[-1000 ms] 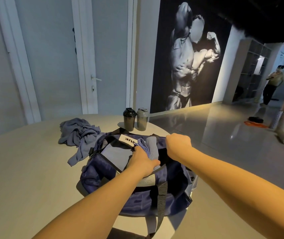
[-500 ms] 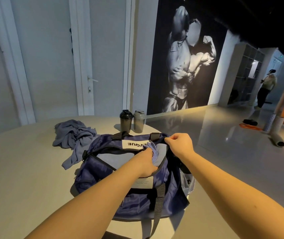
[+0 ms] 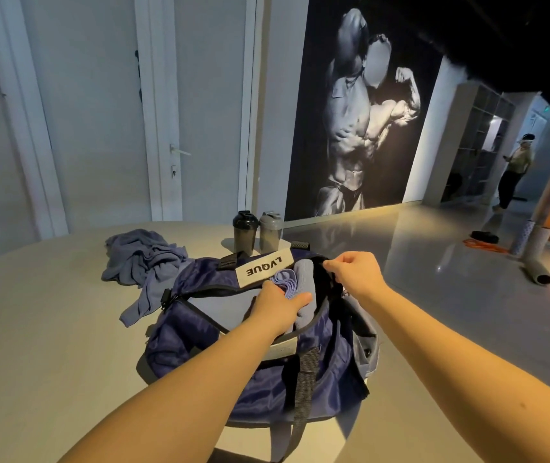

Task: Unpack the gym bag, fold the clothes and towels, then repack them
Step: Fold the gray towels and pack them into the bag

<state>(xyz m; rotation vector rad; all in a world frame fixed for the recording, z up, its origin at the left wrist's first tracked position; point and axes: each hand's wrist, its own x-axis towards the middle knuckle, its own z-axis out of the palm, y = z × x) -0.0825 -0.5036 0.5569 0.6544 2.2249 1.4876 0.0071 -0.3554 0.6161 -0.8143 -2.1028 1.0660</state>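
Observation:
A navy gym bag [image 3: 200, 332] with black straps and a grey "LVQUE" label lies open on the round table [image 3: 39, 345]. Grey and lilac folded cloths fill its opening. My left hand [image 3: 280, 305] reaches into the bag and grips a folded lilac cloth [image 3: 285, 284]. My right hand [image 3: 354, 279] pinches the bag's far right rim and holds the opening apart. A crumpled grey-blue garment [image 3: 143, 259] lies on the table just left of the bag, one end trailing along the bag's side.
Two shaker bottles, one black [image 3: 244, 230] and one grey [image 3: 270, 230], stand right behind the bag. A person [image 3: 514, 172] stands far off at the right by shelving. Rolled mats [image 3: 534, 259] and an orange cord lie on the shiny floor.
The camera has tilted a little. My right hand has shifted slightly right along the bag's rim, pulling the opening wider; my left hand stays on the lilac cloth.

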